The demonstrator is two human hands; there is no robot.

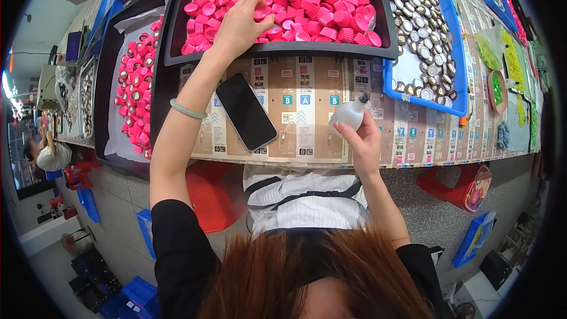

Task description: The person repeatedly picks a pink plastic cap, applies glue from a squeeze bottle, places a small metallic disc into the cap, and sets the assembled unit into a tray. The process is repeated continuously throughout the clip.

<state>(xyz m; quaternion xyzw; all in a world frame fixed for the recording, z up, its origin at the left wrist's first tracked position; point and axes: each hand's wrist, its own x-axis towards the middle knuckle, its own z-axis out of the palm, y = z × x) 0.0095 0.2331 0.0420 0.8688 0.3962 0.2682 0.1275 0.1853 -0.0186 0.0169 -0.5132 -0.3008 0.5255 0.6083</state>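
Observation:
My left hand (242,25) reaches over the near edge of a black tray (277,50) heaped with pink fluted caps (319,0). Thumb and forefinger are apart, with caps showing between them, and I see nothing held; the other fingers are partly hidden. A white squeeze bottle (349,112) with a dark narrow tip pointing up is gripped in my right hand (365,140), above the table's front part. Between my arms a black-screened phone (246,112) lies on the table.
To the left, another black tray (112,77) holds pink caps with dark round pieces in them. On the right, a blue tray (458,65) carries many round white-and-dark pieces. Printed cardboard (304,142) covers the table. Red stools (215,195) stand below its front edge.

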